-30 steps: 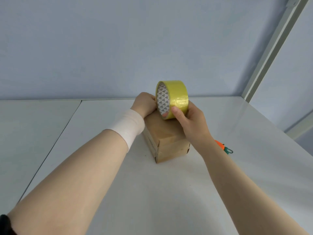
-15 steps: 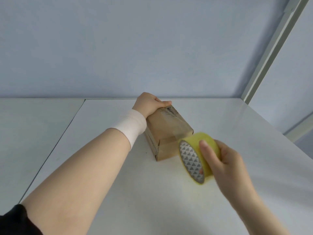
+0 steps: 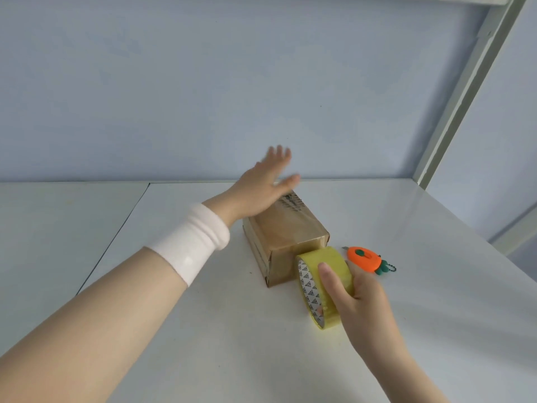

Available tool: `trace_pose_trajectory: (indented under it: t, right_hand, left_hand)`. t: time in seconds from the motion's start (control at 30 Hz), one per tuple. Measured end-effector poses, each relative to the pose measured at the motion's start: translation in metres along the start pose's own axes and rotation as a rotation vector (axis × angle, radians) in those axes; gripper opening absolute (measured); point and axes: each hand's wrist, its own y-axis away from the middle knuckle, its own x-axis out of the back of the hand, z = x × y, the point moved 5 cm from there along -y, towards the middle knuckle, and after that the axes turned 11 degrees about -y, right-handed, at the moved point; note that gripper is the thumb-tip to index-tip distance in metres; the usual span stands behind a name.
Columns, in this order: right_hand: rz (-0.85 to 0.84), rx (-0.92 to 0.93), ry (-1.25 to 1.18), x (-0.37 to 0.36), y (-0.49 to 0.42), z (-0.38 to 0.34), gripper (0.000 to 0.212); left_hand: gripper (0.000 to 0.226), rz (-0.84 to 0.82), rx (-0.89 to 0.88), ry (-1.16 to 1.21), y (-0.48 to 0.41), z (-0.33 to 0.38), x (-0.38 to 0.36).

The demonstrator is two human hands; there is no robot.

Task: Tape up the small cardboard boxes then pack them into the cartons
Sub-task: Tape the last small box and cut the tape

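Note:
A small brown cardboard box point(image 3: 286, 232) stands on the white table point(image 3: 203, 330), with shiny tape running over its top and down its near end. My right hand point(image 3: 359, 292) grips a yellow tape roll point(image 3: 321, 282) held against the box's near end, close to the table. My left hand point(image 3: 263, 187) is flat with fingers straight and blurred, over the box's far top edge; its heel seems to touch the box. A white wristband wraps my left wrist.
An orange carrot-shaped cutter point(image 3: 364, 258) with a green keychain lies just right of the box and roll. A seam between table panels point(image 3: 116, 237) runs at the left. A wall stands behind and a pale metal post point(image 3: 465, 91) rises at the right.
My right hand has drawn the roll from the box's top down its near end to table level. My left hand let go of the far end and opened flat, lifting.

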Motion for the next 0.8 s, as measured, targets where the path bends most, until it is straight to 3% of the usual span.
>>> trace_pose_trajectory:
  t: [0.07, 0.13, 0.27, 0.4, 0.53, 0.63, 0.8]
  right_hand:
    - [0.013, 0.001, 0.001, -0.001, -0.001, 0.0, 0.05]
    - [0.021, 0.002, -0.021, -0.003, -0.002, 0.0, 0.045]
    - [0.002, 0.005, -0.056, -0.007, -0.005, -0.001, 0.043]
    - [0.015, -0.001, -0.058, -0.01, -0.009, -0.001, 0.041]
    - [-0.004, -0.007, -0.052, -0.01, -0.01, 0.0, 0.042]
    - [-0.001, -0.008, -0.061, -0.01, -0.01, 0.0, 0.043]
    - [-0.018, -0.017, -0.065, -0.007, -0.011, -0.001, 0.046]
  left_hand:
    - [0.063, -0.203, -0.081, -0.264, 0.006, 0.007, -0.023]
    - [0.063, -0.3, -0.062, -0.349, 0.007, 0.007, -0.025]
    - [0.063, -0.252, -0.085, -0.293, 0.007, 0.019, -0.018]
    - [0.068, -0.349, -0.087, -0.367, 0.01, 0.025, -0.025]
    - [0.067, -0.293, -0.128, -0.335, 0.011, 0.031, -0.021]
    - [0.069, -0.355, -0.146, -0.384, 0.016, 0.032, -0.03]
    - [0.073, -0.25, -0.167, -0.156, 0.036, 0.033, -0.018]
